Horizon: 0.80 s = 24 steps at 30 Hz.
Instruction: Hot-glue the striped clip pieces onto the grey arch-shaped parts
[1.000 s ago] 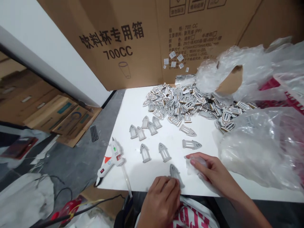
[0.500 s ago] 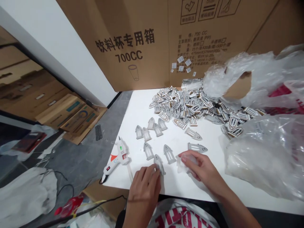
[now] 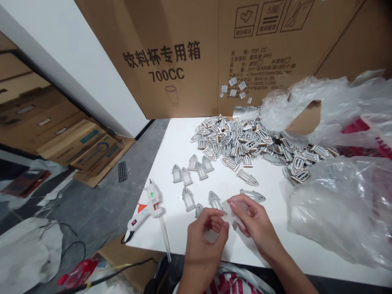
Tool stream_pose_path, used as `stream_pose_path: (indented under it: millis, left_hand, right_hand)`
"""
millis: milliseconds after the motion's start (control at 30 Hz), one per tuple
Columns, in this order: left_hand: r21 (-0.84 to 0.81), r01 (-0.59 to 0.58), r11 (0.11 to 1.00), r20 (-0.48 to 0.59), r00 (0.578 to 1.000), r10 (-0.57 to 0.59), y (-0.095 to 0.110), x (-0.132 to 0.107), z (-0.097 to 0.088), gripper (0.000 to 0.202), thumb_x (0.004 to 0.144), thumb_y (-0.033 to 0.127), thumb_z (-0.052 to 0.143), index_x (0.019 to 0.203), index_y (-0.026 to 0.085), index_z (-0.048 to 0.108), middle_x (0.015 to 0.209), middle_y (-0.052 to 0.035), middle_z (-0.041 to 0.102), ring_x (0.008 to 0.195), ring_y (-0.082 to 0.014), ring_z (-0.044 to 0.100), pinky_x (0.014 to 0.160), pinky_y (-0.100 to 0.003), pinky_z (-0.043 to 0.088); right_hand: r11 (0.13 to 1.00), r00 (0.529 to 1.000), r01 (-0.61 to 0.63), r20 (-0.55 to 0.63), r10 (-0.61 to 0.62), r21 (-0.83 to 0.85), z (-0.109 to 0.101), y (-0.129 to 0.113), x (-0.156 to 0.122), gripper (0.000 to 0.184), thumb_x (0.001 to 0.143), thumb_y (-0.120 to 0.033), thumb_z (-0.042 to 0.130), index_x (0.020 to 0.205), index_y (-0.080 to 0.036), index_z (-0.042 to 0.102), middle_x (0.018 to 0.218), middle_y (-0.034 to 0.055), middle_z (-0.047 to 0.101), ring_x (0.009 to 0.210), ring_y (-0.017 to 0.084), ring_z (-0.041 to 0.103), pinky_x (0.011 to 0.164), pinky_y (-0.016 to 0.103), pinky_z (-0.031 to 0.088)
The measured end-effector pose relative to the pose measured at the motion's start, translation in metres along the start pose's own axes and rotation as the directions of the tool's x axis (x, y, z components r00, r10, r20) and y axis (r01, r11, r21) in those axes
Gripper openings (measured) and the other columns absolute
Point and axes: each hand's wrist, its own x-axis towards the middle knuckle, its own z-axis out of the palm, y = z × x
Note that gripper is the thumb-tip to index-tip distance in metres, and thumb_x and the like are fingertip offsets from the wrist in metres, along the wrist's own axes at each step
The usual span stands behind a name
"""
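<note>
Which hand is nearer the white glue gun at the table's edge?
Left. The left hand sits just right of the glue gun; the right hand lies farther right, beyond the left.

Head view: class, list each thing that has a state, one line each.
Left hand, curled, fingertips at the clear film's edge.
Right hand, pinching the clear film.
Glue gun, lying at the table's left edge.
Single pieces, lying flat in rows.
Pile, loose heap, unsorted.
</note>
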Motion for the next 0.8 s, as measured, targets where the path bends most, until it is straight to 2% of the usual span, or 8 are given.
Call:
stream_pose_path:
  millis: [67, 133, 200, 267, 367, 500, 633, 800]
  left_hand:
    - [0.052, -0.029, 0.998, -0.005, 1.000, 0.030, -0.002, 0.006, -0.008, 0.015, 0.100, 0.031, 0.065, 0.110, 0.021, 0.071, 0.083, -0.0007, 0.070, 0.075, -0.0150, 0.069, 0.071, -0.027, 0.057]
    - [0.149, -0.111, 0.983, 0.006, 0.994, 0.112, -0.003, 0.013, -0.017, 0.016, 0.102, 0.029, 0.060, 0.108, 0.022, 0.074, 0.091, -0.0027, 0.070, 0.081, -0.0164, 0.069, 0.074, -0.028, 0.057]
    - [0.255, -0.188, 0.949, 0.038, 0.982, 0.184, -0.002, 0.021, -0.024, 0.020, 0.103, 0.026, 0.056, 0.106, 0.023, 0.076, 0.096, -0.0044, 0.068, 0.084, -0.0170, 0.069, 0.076, -0.030, 0.056]
    - [0.336, -0.212, 0.918, 0.078, 0.977, 0.197, 0.001, 0.030, -0.029, 0.025, 0.104, 0.024, 0.052, 0.109, 0.024, 0.076, 0.098, -0.0050, 0.067, 0.081, -0.0166, 0.067, 0.074, -0.030, 0.055]
    - [0.379, -0.188, 0.906, 0.114, 0.981, 0.155, 0.004, 0.041, -0.032, 0.025, 0.105, 0.023, 0.051, 0.115, 0.025, 0.074, 0.100, -0.0042, 0.069, 0.081, -0.0171, 0.067, 0.075, -0.031, 0.054]
    - [0.355, -0.132, 0.925, 0.109, 0.989, 0.099, 0.006, 0.053, -0.032, 0.018, 0.103, 0.023, 0.057, 0.115, 0.023, 0.070, 0.092, -0.0012, 0.071, 0.083, -0.0179, 0.068, 0.081, -0.032, 0.054]
    - [0.389, -0.184, 0.903, 0.124, 0.981, 0.147, 0.004, 0.061, -0.030, 0.013, 0.100, 0.018, 0.058, 0.102, 0.022, 0.071, 0.092, -0.0012, 0.071, 0.083, -0.0174, 0.067, 0.082, -0.032, 0.053]
    - [0.403, -0.234, 0.885, 0.155, 0.970, 0.186, 0.000, 0.065, -0.028, 0.018, 0.099, 0.014, 0.058, 0.100, 0.023, 0.074, 0.094, -0.0025, 0.071, 0.084, -0.0183, 0.067, 0.082, -0.033, 0.053]
  right_hand:
    - [1.000, 0.999, 0.019, -0.032, -0.020, -0.025, -0.005, 0.000, 0.003, 0.043, 0.094, -0.061, 0.075, 0.101, -0.019, 0.068, 0.053, -0.0096, 0.044, 0.042, 0.006, 0.031, 0.044, 0.023, 0.026]
    - [0.997, 0.999, 0.020, -0.043, -0.023, -0.072, -0.009, 0.000, 0.005, 0.043, 0.094, -0.062, 0.075, 0.101, -0.020, 0.068, 0.048, -0.0116, 0.037, 0.043, 0.007, 0.030, 0.047, 0.024, 0.031]
    - [0.992, 0.999, 0.010, -0.035, -0.014, -0.125, -0.013, -0.001, 0.007, 0.043, 0.093, -0.063, 0.074, 0.101, -0.020, 0.069, 0.048, -0.0111, 0.037, 0.044, 0.009, 0.031, 0.050, 0.026, 0.034]
    - [0.983, 1.000, -0.004, -0.017, 0.001, -0.186, -0.015, -0.001, 0.007, 0.045, 0.093, -0.065, 0.073, 0.101, -0.021, 0.070, 0.051, -0.0090, 0.042, 0.046, 0.010, 0.033, 0.050, 0.026, 0.033]
    - [0.965, 1.000, -0.018, 0.003, 0.020, -0.261, -0.015, -0.002, 0.004, 0.048, 0.094, -0.067, 0.070, 0.103, -0.020, 0.073, 0.064, -0.0034, 0.058, 0.050, 0.011, 0.038, 0.050, 0.027, 0.032]
    - [0.946, 0.994, 0.069, 0.106, -0.036, -0.317, -0.015, -0.001, 0.000, 0.041, 0.100, -0.059, 0.065, 0.111, -0.022, 0.077, 0.091, 0.0031, 0.075, 0.078, 0.019, 0.062, 0.069, 0.029, 0.046]
    - [0.885, 0.986, 0.123, 0.158, -0.057, -0.449, -0.017, 0.002, -0.003, 0.037, 0.104, -0.053, 0.062, 0.121, -0.025, 0.079, 0.098, 0.0020, 0.078, 0.088, 0.022, 0.066, 0.075, 0.031, 0.047]
    - [0.864, 0.985, 0.140, 0.159, -0.070, -0.483, -0.020, 0.004, -0.010, 0.033, 0.105, -0.050, 0.062, 0.122, -0.028, 0.080, 0.111, 0.0034, 0.080, 0.105, 0.026, 0.071, 0.092, 0.034, 0.049]
